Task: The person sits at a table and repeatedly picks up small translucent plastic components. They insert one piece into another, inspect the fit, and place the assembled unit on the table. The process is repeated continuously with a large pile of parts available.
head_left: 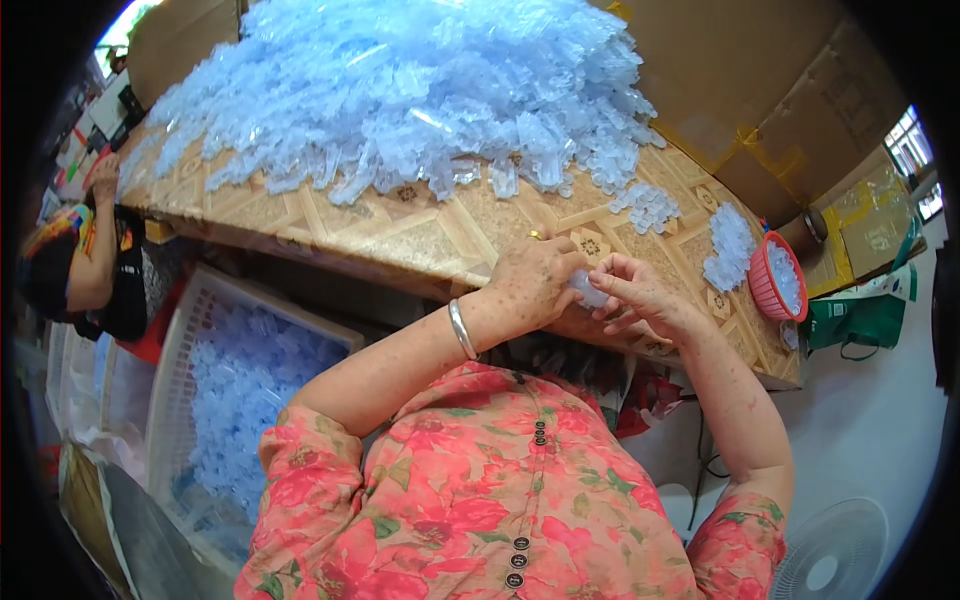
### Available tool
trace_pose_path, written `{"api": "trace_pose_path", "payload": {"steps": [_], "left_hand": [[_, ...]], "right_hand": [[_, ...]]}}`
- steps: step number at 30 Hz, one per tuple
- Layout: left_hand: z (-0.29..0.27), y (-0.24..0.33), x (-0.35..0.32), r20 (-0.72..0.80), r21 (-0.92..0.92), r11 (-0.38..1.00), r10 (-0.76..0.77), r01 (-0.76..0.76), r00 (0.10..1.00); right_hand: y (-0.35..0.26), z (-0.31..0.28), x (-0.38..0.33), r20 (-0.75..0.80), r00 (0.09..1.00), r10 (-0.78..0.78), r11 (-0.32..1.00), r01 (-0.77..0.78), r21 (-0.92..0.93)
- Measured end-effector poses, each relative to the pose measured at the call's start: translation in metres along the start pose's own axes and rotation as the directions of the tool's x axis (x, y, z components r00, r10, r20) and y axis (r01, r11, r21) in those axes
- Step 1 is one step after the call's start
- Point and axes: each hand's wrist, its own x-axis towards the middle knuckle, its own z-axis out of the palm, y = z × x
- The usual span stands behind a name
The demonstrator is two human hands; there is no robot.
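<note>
1. Your left hand (530, 285) and right hand (640, 295) meet at the near table (420, 235) edge, fingers of both pinched narrow around one small clear blue part (588, 292) held between them, just above the tabletop.
2. Judged step: working or joining the part by fingertip. The next move calls for a steady pinch and small twists, not reach.
3. A crate (190, 350) of the same blue parts sits low at your left, below the table edge; open drop room there.
4. Small loose clusters (650, 207) lie on the table just beyond your right hand, with bare patterned surface between.
5. A red basket (775, 280) stands at the right edge, near the corner; mind it.
6. The big pile (400, 90) fills the far table.
7. Boxes (760, 90) wall the far right side; another person (95, 250) sits far left.
</note>
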Motion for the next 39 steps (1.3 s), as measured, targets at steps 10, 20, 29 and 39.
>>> {"api": "trace_pose_path", "payload": {"steps": [10, 20, 29, 39], "left_hand": [[-0.006, 0.003, 0.012, 0.216, -0.06, 0.991, -0.1, 0.115, 0.971], [-0.008, 0.012, 0.023, 0.506, -0.414, 0.685, -0.374, 0.599, 0.777], [-0.011, 0.013, 0.027, 0.595, -0.467, 0.517, -0.416, 0.717, 0.687], [0.0, 0.014, 0.027, 0.552, -0.466, 0.518, -0.463, 0.717, 0.693]], "right_hand": [[-0.015, -0.006, -0.007, 0.036, 0.993, 0.115, 0.972, -0.105, -0.21], [0.007, -0.012, 0.0, 0.213, 0.966, 0.147, 0.975, -0.178, 0.133], [0.001, -0.004, 0.002, 0.179, 0.968, 0.175, 0.975, -0.196, 0.106], [-0.001, 0.008, -0.005, 0.099, 0.985, 0.141, 0.986, -0.149, 0.075]]}}
